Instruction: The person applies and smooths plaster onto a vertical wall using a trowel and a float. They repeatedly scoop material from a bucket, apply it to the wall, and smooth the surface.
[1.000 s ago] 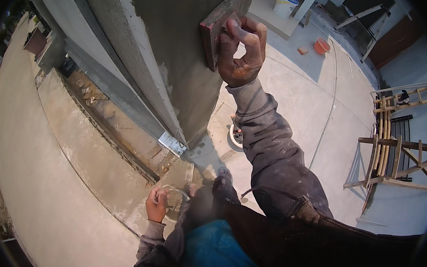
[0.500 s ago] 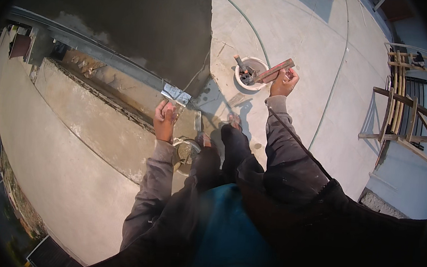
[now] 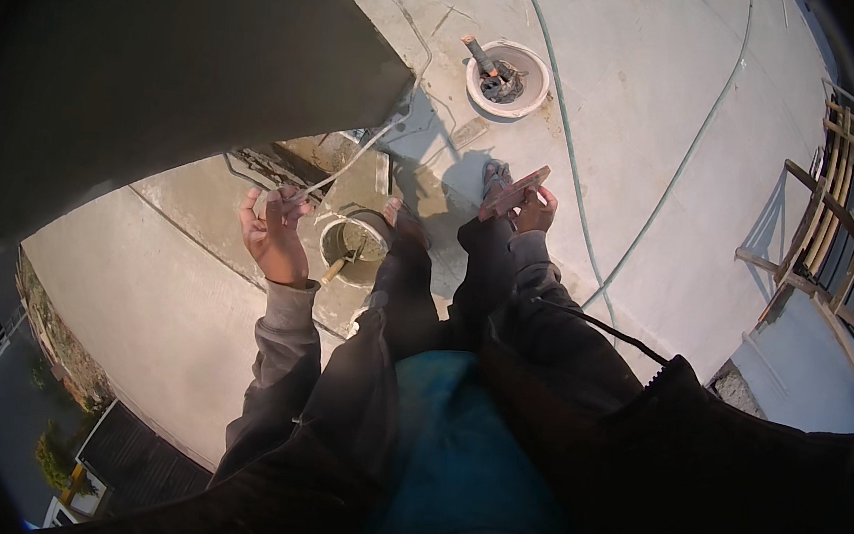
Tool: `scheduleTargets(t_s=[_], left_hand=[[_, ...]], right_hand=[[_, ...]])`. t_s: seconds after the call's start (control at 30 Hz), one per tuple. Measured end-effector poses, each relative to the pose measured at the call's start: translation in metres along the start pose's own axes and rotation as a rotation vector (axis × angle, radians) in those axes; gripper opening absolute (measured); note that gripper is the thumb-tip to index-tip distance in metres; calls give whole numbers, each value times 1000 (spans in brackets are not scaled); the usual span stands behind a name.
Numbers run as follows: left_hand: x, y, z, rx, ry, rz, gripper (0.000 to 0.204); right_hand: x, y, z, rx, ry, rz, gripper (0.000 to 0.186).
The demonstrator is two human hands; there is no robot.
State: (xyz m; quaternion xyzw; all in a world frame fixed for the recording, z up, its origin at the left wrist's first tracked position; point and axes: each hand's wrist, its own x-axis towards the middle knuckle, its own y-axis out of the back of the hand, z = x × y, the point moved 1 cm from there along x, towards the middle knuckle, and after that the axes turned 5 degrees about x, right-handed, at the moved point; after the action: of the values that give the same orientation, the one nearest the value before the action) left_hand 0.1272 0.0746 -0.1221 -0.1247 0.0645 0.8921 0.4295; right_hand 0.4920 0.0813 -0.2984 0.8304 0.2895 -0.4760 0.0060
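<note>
My left hand (image 3: 272, 235) has its fingers curled on a pale thin flexible line (image 3: 349, 157), which runs up along the edge of the dark plastered wall (image 3: 223, 60). My right hand (image 3: 533, 205) grips a worn reddish rectangular float (image 3: 513, 191) just above my right leg. Between my left hand and my legs stands a bucket (image 3: 327, 242) with murky grey contents and a wooden-handled tool (image 3: 338, 265). A pale round tub (image 3: 534, 80) holding dark tools, one with an upright grey handle (image 3: 476, 52), sits on the concrete ahead.
Two green hoses (image 3: 679, 182) cross the pale concrete (image 3: 640, 103) on my right. Wooden ladders or trestles (image 3: 820, 238) lie at the right edge. A narrow trench (image 3: 294, 166) runs under the wall. My feet (image 3: 496, 177) are on the concrete near the buckets.
My right hand has come down from the wall with the float to beside my leg. My left hand has shifted left with the thin line. The view has tilted further down.
</note>
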Motion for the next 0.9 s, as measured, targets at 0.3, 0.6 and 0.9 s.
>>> scheduleTargets(t_s=[0.3,0.6,0.9], left_hand=[[-19,-16,48,-102,-334,248,33],[25,4,-49,298,-579,328,29],[84,-52,-311,691,-740,119,28]], right_hand=[[93,29,47,-326,-314,-163,35],[208,4,182,-266,-383,-154,27],[307,-6,284,11,-251,-332,25]])
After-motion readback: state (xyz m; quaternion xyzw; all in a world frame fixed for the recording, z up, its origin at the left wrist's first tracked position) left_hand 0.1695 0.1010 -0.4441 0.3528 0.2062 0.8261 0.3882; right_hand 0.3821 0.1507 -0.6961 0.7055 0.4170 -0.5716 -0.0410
